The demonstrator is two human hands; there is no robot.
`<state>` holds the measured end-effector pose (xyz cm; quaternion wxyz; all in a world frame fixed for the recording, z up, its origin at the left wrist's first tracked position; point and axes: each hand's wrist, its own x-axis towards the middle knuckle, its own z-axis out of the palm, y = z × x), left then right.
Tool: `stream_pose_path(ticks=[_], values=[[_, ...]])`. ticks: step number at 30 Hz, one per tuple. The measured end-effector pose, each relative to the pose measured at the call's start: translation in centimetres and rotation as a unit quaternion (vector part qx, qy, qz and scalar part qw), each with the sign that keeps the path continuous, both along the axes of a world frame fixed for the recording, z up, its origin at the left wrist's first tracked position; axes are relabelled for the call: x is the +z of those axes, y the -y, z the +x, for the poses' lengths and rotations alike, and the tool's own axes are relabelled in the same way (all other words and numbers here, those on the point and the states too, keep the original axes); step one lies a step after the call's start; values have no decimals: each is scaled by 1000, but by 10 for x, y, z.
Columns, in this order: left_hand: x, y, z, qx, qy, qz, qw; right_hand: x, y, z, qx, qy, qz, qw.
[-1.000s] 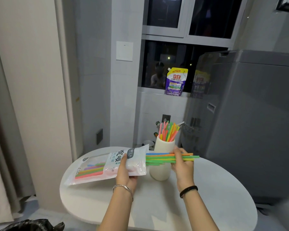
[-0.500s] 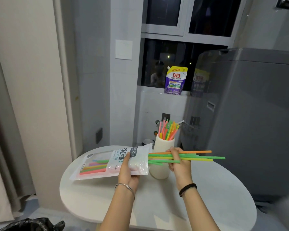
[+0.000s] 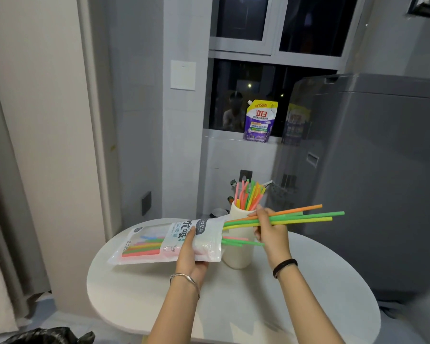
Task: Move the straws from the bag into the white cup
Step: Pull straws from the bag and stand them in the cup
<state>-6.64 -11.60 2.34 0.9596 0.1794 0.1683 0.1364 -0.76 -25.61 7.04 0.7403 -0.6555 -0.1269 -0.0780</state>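
Table: round white tabletop (image 3: 308, 294), bearing the white cylindrical cup (image 3: 237, 256).
Bag: clear-and-white plastic straw bag (image 3: 159, 244), held just left of the cup, with several coloured straws left inside.
Cup: partly filled, with upright coloured plastic straws (image 3: 248, 197); I judge the task roughly midway.
Right hand (image 3: 271, 232): pinches an orange, green and yellow straw bundle (image 3: 296, 216) across the cup's front, ends at the bag's mouth.
Left hand (image 3: 191, 254): wrapped round the bag's open end.

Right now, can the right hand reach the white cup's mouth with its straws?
Probably yes: the right hand grips its straws close by the white cup, and nothing blocks its mouth.
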Motion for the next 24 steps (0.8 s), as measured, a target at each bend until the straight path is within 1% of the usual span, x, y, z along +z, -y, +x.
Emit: stream_pose_path(ticks=[6, 9, 12, 18, 24], values=[[2, -8, 5, 6, -18, -25, 1000, 43, 19, 30, -32, 54, -24, 998], [2, -11, 12, 36, -14, -5, 999, 72, 30, 40, -55, 85, -27, 994], [3, -12, 17, 50, -8, 22, 998, 92, 39, 49, -69, 107, -54, 990], [-1, -16, 23, 51, -20, 22, 998, 109, 49, 63, -139, 144, -75, 977], [-3, -18, 27, 61, -17, 23, 998, 109, 45, 73, -170, 178, -122, 962]])
